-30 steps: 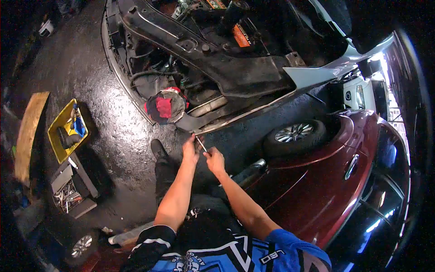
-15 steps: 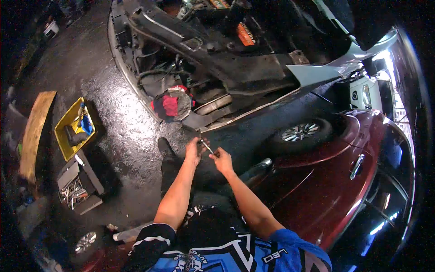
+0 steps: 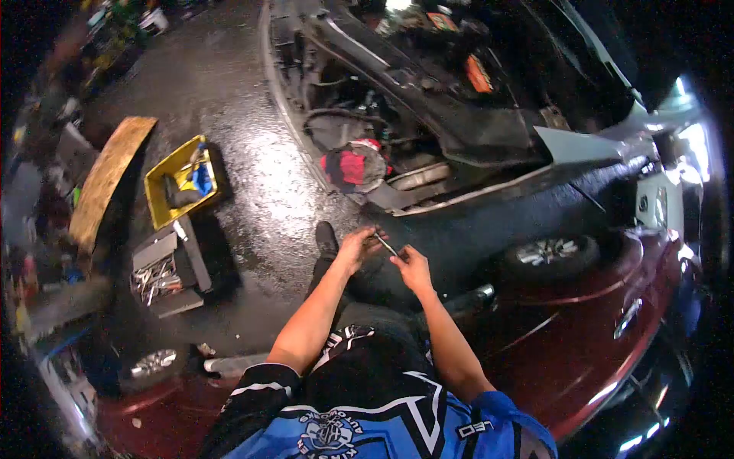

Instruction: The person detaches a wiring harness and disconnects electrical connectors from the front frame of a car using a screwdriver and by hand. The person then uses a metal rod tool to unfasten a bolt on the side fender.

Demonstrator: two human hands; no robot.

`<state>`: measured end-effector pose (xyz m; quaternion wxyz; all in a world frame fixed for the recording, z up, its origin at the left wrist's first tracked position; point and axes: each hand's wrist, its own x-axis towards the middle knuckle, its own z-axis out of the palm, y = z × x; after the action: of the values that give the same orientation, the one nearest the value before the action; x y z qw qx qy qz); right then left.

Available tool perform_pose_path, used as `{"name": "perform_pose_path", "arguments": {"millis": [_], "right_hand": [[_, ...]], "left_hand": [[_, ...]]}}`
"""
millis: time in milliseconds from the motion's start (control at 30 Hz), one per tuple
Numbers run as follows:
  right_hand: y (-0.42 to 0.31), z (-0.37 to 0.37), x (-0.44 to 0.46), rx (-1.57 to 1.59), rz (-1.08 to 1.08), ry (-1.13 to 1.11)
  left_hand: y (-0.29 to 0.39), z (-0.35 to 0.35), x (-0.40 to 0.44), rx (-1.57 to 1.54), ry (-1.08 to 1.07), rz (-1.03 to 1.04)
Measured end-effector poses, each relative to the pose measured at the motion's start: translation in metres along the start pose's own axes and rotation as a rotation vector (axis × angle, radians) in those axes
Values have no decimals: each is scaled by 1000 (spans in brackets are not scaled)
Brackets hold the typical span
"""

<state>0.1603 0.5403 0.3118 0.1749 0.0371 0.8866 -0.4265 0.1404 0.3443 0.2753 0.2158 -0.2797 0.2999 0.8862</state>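
Note:
In front of my body, a slim metal rod-like tool [image 3: 387,245] spans both hands; its exact kind is too small to make out. My left hand [image 3: 358,249] is closed around its upper end. The fingers of my right hand [image 3: 413,268] pinch its lower end. Beyond the hands is the opened front corner of a car [image 3: 459,141], its inner parts exposed. A red and grey cloth bundle [image 3: 355,167] rests at that corner, apart from both hands.
To the left stand a yellow bin [image 3: 155,200] with a blue item inside and an open toolbox [image 3: 200,264] full of metal tools. Farther left lies a wooden board [image 3: 111,180]. On the right a dark red car [image 3: 550,336] stands close, its wheel [image 3: 547,252] near my right arm.
The view has turned left, so the car, bin and toolbox appear farther right. Both hands still hold the metal tool between them, tilted a little flatter.

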Motion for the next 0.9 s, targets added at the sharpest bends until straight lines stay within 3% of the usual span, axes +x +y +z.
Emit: {"name": "perform_pose_path", "arguments": {"millis": [100,133,200,367,467,567,600,700,767,900], "right_hand": [[-27,1,1,-84,19,-128],[-27,8,3,-53,-92,-95],[-43,11,3,-72,-29,-186],[-36,33,15,-197,-80,-304],[-33,53,21,-50,117,-421],[-36,75,28,-176,233,-454],[-15,91,35,-331,23,-442],[-4,126,44,-339,257,-535],[-14,146,46,-551,148,-484],[-7,189,68,-472,260,-412]], "left_hand": [[17,-17,-21,10,119,112],[25,-25,-27,-20,158,159],[43,-49,-38,-33,267,236],[83,-166,-75,-3,474,304],[111,-214,-119,-81,636,327],[123,-284,-149,-92,733,331],[127,-299,-158,-124,740,329],[149,-345,-177,-220,776,276],[176,-361,-177,-182,730,264],[226,-376,-209,-194,674,339]]}}
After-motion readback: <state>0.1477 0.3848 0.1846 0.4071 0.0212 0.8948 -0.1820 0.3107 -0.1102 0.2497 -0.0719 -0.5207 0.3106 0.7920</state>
